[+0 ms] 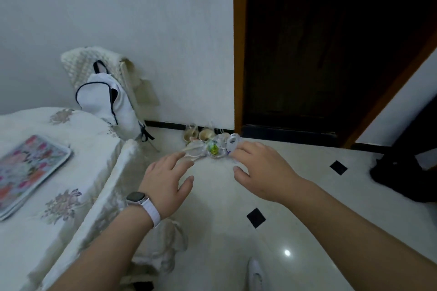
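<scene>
Both hands show a wide grip, holding nothing: the left hand (pixel 165 184) has its fingers straight and spread, the right hand (pixel 260 170) has its fingers loosely stretched with the thumb well apart from them. Between the two sets of fingertips lies a clear plastic packet (pixel 214 149), low on the floor (pixel 295 220) near the wall, just in front of a few pale cups (pixel 205 134). Whether the fingertips touch it cannot be told, as it is blurred. The packet is see-through, crinkled and shiny, with a small green and yellow blob in its middle and a white oval loop at the end nearest the right hand. The floor is glossy pale tile with small black diamond insets (pixel 256 217). A watch (pixel 137 197) with a white woven strap sits on the left wrist. To the left stands a bed (pixel 71 172) under a cream flowered cover, with a flat flowered tray (pixel 28 168) on it and a white backpack (pixel 106 101) with dark piping behind
</scene>
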Available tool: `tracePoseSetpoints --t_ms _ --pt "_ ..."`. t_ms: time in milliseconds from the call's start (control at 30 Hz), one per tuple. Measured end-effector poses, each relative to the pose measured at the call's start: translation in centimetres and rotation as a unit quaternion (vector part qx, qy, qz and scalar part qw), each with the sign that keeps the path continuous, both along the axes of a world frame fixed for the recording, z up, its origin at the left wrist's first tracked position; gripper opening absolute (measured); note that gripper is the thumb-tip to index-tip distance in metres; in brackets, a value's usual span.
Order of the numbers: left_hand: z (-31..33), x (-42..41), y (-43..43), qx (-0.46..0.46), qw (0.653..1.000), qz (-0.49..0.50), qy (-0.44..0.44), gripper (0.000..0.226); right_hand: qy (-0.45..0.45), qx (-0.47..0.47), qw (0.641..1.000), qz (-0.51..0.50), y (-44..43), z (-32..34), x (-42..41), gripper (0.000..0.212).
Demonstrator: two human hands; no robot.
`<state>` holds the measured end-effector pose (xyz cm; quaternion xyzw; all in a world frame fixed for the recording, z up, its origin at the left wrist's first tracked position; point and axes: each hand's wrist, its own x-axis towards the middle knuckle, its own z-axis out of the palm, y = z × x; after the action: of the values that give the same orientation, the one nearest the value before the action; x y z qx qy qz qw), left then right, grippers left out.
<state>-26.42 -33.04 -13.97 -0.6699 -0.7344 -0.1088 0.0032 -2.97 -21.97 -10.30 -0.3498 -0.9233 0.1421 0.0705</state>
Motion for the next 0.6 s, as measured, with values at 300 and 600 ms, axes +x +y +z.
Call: tracePoseSetpoints --t_ms 300,600 --pt "1.5 -5.6 -1.9 -0.012 0.981 0.191 -0.012 0.042 -0.007 0.005 0.983 0.186 7.6 -0.1 -11.8 0.038" --pt "0.1 -15.2 -7.3 -0.019 0.933 0.358 -0.028 0.042 -0.021 -0.014 0.944 0.33 6.6 -1.4 -27.5 0.035"
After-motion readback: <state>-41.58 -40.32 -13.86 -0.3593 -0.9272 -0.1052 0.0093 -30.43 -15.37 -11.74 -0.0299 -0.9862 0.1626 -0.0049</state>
